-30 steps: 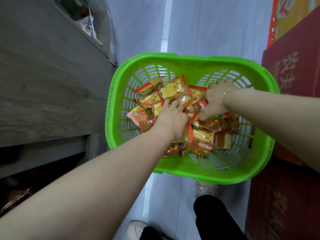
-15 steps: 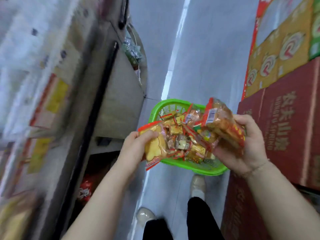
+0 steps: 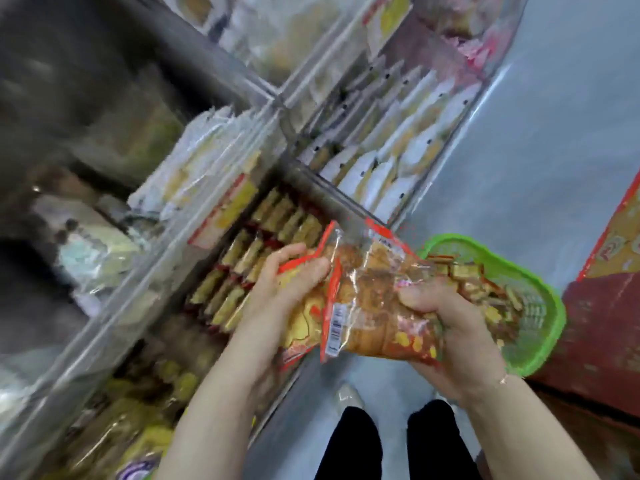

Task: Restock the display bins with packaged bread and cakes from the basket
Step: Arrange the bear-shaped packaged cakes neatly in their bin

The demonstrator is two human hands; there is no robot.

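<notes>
My left hand (image 3: 280,289) grips a clear, red-edged packet of yellow cake (image 3: 301,327). Beside it my right hand (image 3: 450,327) holds a bunch of packaged bread (image 3: 374,306) with red trim and a barcode label. Both hands hover at the front edge of a display bin (image 3: 249,258) filled with rows of brown cake packets. Behind my right hand the green plastic basket (image 3: 540,327) sits on red cartons and holds more packets. The picture is blurred by motion.
Shelves of white and yellow packaged bread (image 3: 381,157) rise behind the bin, split by metal dividers (image 3: 311,188). Lower bins at the left hold yellow packets (image 3: 152,441). Red cartons (image 3: 609,327) stand at the right. Grey floor and my dark trouser legs (image 3: 346,441) are below.
Both hands lifted packets out of the green basket and carried them left and up to the display bin. My view turned from the basket to the shelves.
</notes>
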